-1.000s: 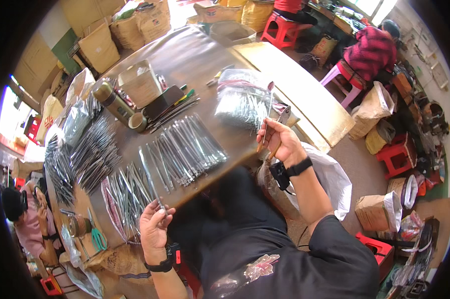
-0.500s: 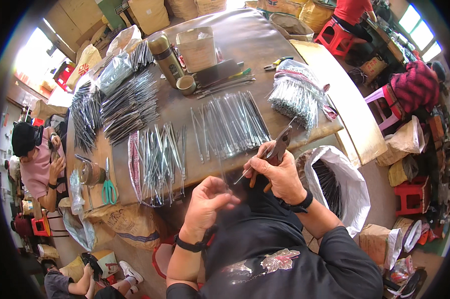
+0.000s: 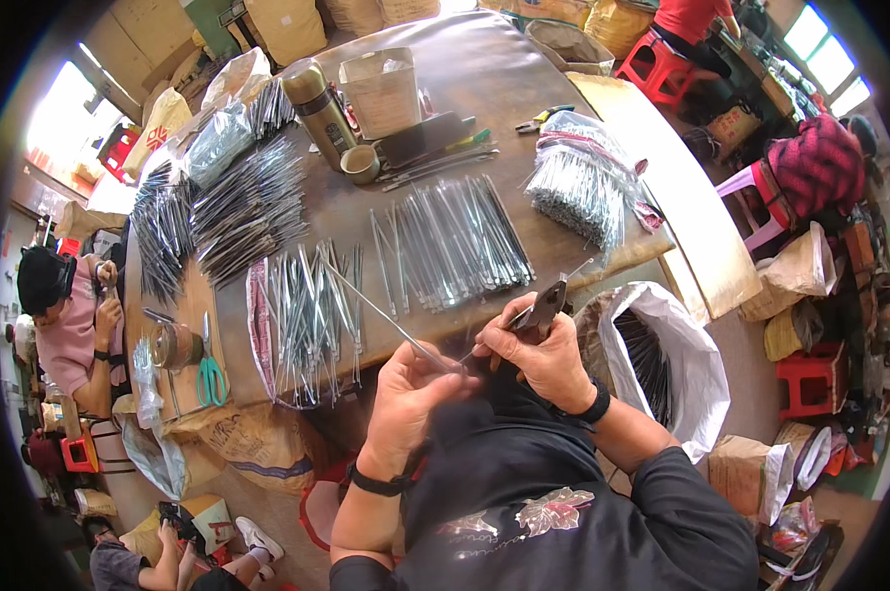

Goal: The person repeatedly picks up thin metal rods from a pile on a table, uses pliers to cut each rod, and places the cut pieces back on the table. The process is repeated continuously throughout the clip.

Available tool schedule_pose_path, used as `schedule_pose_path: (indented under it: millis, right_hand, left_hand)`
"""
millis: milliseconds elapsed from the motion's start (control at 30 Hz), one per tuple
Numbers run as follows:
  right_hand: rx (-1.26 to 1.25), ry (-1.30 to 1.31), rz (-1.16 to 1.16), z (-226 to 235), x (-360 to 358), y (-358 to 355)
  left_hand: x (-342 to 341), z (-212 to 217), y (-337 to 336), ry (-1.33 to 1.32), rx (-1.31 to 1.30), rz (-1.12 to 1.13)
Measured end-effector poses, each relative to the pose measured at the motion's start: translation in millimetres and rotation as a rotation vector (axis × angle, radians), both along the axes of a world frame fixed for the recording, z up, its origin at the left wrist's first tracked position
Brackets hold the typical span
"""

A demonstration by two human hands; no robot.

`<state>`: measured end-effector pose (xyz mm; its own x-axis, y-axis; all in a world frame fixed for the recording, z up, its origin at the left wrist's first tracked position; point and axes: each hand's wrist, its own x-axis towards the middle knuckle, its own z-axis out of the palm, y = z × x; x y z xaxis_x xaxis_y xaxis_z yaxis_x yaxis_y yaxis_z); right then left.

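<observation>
My left hand [image 3: 406,399] pinches a thin metal strip [image 3: 371,303], which slants up and left across the table's edge. In my right hand [image 3: 553,360] is a pair of dark pliers [image 3: 540,309], its jaws pointing up and away from me. The fingertips of both hands nearly meet, and the strip's lower end lies between them; blur hides exactly how it is gripped. A loose bunch of metal strips [image 3: 312,315] lies beyond my left hand. Past both hands, a flatter row of strips [image 3: 460,241] is spread on the table [image 3: 504,94].
A plastic bag of strips [image 3: 583,177] lies at the right. A thermos [image 3: 317,113], a small cup [image 3: 360,164] and a bin [image 3: 379,94] stand farther back. Scissors [image 3: 212,381] lie left. A white sack [image 3: 706,369] stands beside my right arm. Another person [image 3: 71,315] sits at left.
My hands have come closer together. The strip in my left hand, upright and blurred before, now slants up and left. The pliers are turned slightly and stay in my right hand.
</observation>
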<state>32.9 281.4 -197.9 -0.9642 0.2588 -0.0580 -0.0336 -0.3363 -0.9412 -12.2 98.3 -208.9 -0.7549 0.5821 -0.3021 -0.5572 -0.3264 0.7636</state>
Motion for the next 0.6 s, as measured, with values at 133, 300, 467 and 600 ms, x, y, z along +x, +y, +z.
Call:
schedule_pose_path:
  millis: [133, 300, 467, 600]
  right_hand:
    - [0.027, 0.008, 0.003, -5, -1, -2]
    - [0.031, -0.015, 0.068, -7, -1, -8]
    - [0.120, -0.038, -0.024, -11, 1, -8]
    - [0.247, 0.120, -0.123, -14, 3, -13]
  left_hand:
    - [0, -4, 1, 0.082, -0.014, 0.031]
    - [-3, -6, 1, 0.164, -0.095, 0.000]
    - [-4, -5, -3, 0.122, -0.110, 0.005]
    - [-4, -8, -3, 0.093, -0.071, 0.046]
